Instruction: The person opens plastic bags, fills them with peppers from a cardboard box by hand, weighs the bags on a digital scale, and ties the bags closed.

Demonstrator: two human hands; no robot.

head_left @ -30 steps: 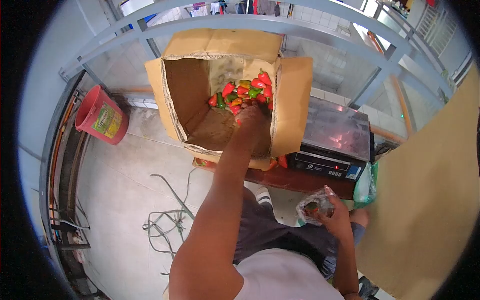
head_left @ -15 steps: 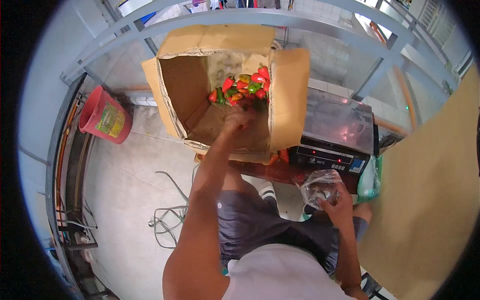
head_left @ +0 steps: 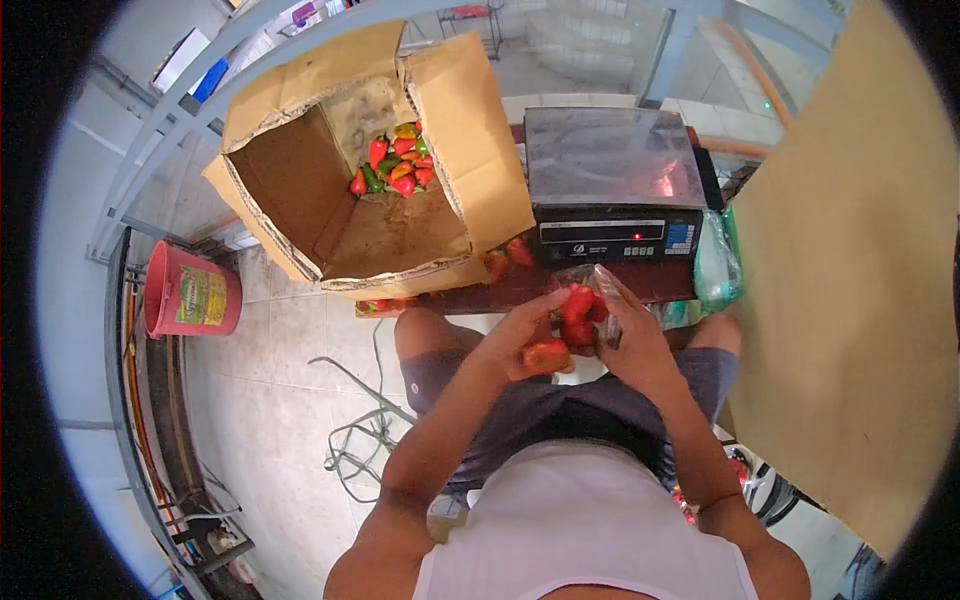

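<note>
Your left hand (head_left: 510, 332) curls around red peppers (head_left: 546, 355) beside the clear plastic bag (head_left: 570, 274); your right hand (head_left: 640, 350) pinches the bag, likely to steady its mouth. Loose peppers (head_left: 402, 172) lie inside the cardboard box (head_left: 270, 195), whose raised flap (head_left: 468, 140) stands between them and the digital scale (head_left: 615, 165).

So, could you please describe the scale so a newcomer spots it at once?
Find the big open cardboard box of peppers. Right of it, on the dark red bench, is the scale: unlike the box, it has a shiny top and a black front with a blue keypad.
</note>
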